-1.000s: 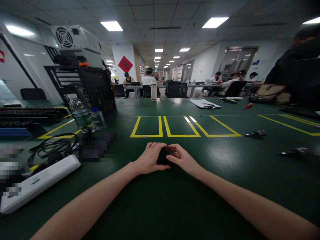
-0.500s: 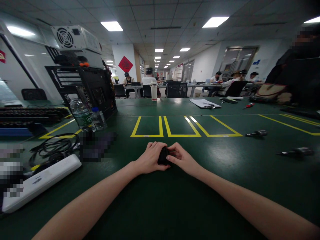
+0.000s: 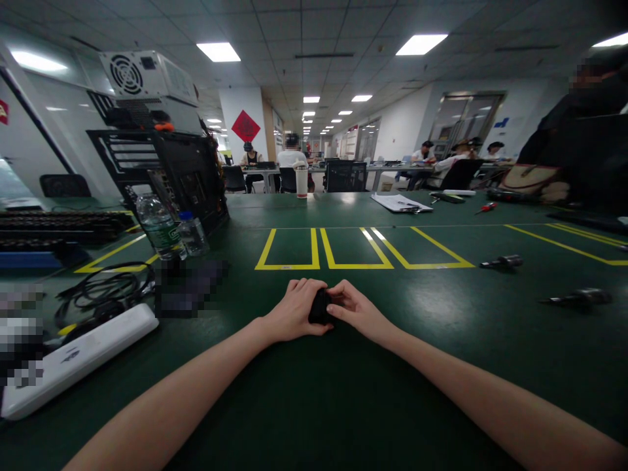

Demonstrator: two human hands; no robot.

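Between my hands, low over the green tabletop, is a small black object whose exact kind I cannot make out. My left hand wraps round its left side, thumb toward me and fingers over the far side. On its right side, my right hand pinches it with bent fingers and thumb. Much of the object is hidden by the fingers. Just beyond the hands, yellow tape marks several open-topped boxes on the table.
To the left stand a black computer case, a water bottle, a small blue-capped bottle, and a white power strip with cables. On the right lie two dark tools with pointed tips. Farther back are a clipboard and a cup.
Both hands keep nearly the same hold and place around the black object. The whole view shifts very slightly.
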